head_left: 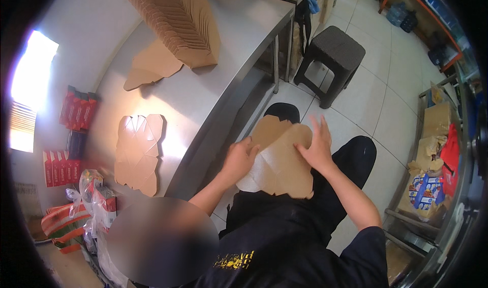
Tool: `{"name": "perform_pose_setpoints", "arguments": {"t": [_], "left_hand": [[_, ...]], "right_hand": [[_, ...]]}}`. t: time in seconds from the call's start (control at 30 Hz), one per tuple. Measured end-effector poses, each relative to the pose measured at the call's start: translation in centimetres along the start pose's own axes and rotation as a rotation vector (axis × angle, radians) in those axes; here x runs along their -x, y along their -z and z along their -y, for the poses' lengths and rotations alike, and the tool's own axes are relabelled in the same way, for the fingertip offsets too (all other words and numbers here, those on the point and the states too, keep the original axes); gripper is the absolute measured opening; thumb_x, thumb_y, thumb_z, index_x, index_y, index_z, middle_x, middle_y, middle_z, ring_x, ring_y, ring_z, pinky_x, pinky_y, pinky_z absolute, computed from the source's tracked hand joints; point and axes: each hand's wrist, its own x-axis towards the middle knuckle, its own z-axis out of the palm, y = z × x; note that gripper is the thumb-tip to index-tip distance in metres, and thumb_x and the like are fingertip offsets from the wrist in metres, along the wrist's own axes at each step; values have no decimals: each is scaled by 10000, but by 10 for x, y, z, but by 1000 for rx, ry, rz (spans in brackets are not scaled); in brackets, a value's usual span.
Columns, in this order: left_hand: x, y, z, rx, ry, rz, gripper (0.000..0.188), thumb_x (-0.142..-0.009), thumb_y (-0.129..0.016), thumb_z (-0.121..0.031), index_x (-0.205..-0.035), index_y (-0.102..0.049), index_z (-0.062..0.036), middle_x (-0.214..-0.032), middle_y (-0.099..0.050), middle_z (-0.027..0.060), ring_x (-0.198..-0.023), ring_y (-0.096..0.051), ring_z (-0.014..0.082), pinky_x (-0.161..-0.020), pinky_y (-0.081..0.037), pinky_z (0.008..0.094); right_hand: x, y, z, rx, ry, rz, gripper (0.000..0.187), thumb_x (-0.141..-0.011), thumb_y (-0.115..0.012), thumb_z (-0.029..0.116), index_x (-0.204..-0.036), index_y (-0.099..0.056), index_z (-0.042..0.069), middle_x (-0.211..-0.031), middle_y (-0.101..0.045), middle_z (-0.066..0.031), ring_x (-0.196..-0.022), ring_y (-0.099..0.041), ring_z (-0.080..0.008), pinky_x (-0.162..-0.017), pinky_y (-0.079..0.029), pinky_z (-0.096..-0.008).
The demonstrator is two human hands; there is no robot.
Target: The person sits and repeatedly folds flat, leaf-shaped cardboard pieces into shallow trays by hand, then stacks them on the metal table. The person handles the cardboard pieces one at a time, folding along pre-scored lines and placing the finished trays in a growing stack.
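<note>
A flat, die-cut cardboard box blank [277, 163] lies across my lap, with notched edges and crease lines. At its left edge my left hand [241, 160] is closed on the cardboard, fingers bent. My right hand [318, 144] is at the blank's right edge; its thumb touches the cardboard while the other fingers stretch out, slightly blurred. On the metal table to the left lies another pile of flat blanks [138, 156]; how many it holds I cannot tell. Farther back, a long leaning stack of blanks [175, 21] stands beside a loose blank [152, 64].
The steel table [195, 100] runs along my left side. Red boxes [78, 107] and a striped bag [63, 222] are at the far left. Ahead on the tiled floor stands a dark plastic stool [335, 51]. A metal shelf with cardboard and packets [426, 191] lines the right.
</note>
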Motion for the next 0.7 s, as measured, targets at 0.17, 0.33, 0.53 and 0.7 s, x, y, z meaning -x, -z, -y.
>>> {"name": "perform_pose_setpoints", "arguments": {"t": [0.17, 0.33, 0.53, 0.7], "left_hand": [[-13, -29, 44, 898, 64, 131, 518, -1014, -633, -291, -1363, -508, 71, -1287, -625, 145, -1194, -605, 228, -962, -507, 360], [-14, 2, 54, 1421, -102, 649, 860, -992, -474, -653, -1532, -351, 5, -1476, -494, 134, -1385, -468, 251, -1065, -471, 434], [-68, 21, 63, 584, 81, 509, 429, -886, -762, -293, -1143, -695, 44, -1004, -756, 105, -837, -727, 221, -751, -566, 366], [-44, 17, 38, -18, -135, 136, 289, -825, -738, -147, -1061, -737, 19, -952, -739, 175, -842, -719, 293, -779, -561, 408]], "right_hand": [[-21, -7, -53, -1119, -602, 731, 848, -817, -860, 201, -1491, -383, 7, -1320, -634, -149, -1168, -641, -238, -997, -501, -348], [-70, 16, -48, -955, -268, 991, 534, -848, -819, 155, -1309, -605, -9, -1208, -709, -80, -1059, -680, -176, -946, -516, -321], [-101, 9, 1, -513, 75, 1014, 445, -810, -821, 189, -1191, -686, 2, -1042, -757, -90, -944, -699, -167, -846, -542, -320], [-83, -14, 3, -481, 208, 817, 308, -799, -793, 143, -1075, -729, 23, -958, -756, -130, -857, -710, -250, -812, -544, -361]]}}
